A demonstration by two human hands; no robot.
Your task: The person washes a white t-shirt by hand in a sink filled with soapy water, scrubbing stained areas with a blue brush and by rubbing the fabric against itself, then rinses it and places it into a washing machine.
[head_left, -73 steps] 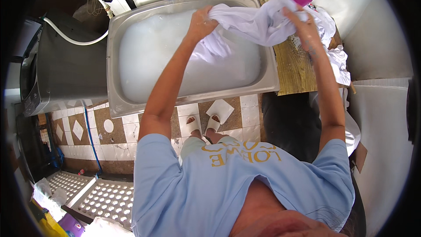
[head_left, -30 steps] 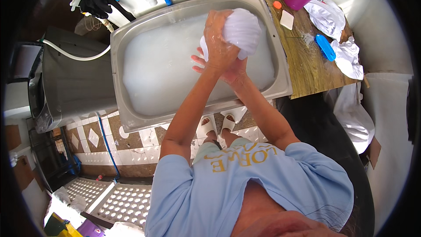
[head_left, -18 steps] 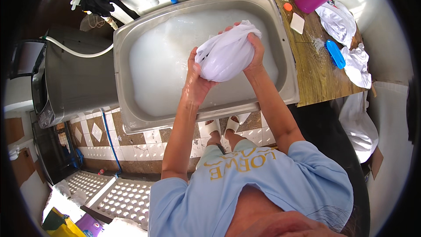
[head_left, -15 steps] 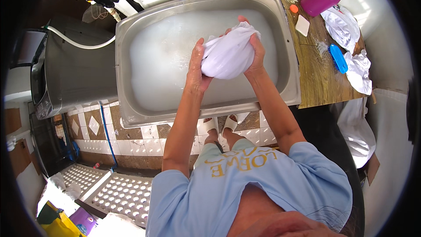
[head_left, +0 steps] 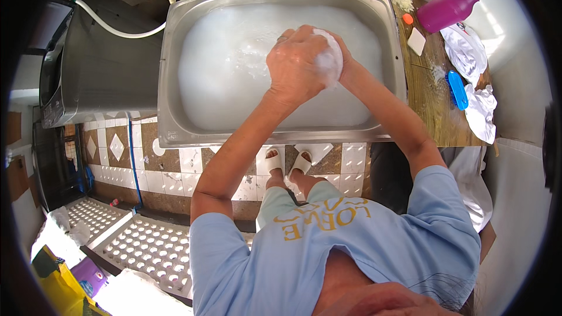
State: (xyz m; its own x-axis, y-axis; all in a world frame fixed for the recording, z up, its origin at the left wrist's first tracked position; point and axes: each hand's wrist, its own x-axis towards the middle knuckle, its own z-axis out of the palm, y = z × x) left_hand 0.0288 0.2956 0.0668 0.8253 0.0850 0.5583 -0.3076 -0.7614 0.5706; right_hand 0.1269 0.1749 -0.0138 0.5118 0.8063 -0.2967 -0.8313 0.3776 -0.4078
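Observation:
A wet white cloth [head_left: 331,61] is bunched up between my hands above the cloudy, soapy water [head_left: 216,76] in a metal sink basin [head_left: 281,137]. My left hand [head_left: 295,64] is wrapped over the bundle's left side, its back facing up. On the far right side of the bundle, my right hand [head_left: 348,61] grips it, with most of its fingers hidden behind the cloth and the left hand. Only the bundle's right part shows, slightly blurred. Ripples and bubbles mark the water left of my hands.
Right of the basin, a wooden counter [head_left: 430,105] bears a purple bottle [head_left: 448,11], a pale soap bar [head_left: 416,41], a blue brush [head_left: 457,90], an orange cap [head_left: 407,19] and white cloths [head_left: 465,52]. A dark grey appliance [head_left: 111,64] with a white hose [head_left: 114,31] stands left.
My left hand has turned over from cupping the cloth to covering it. The loose, wide bundle is now squeezed smaller between both hands. The view has shifted slightly.

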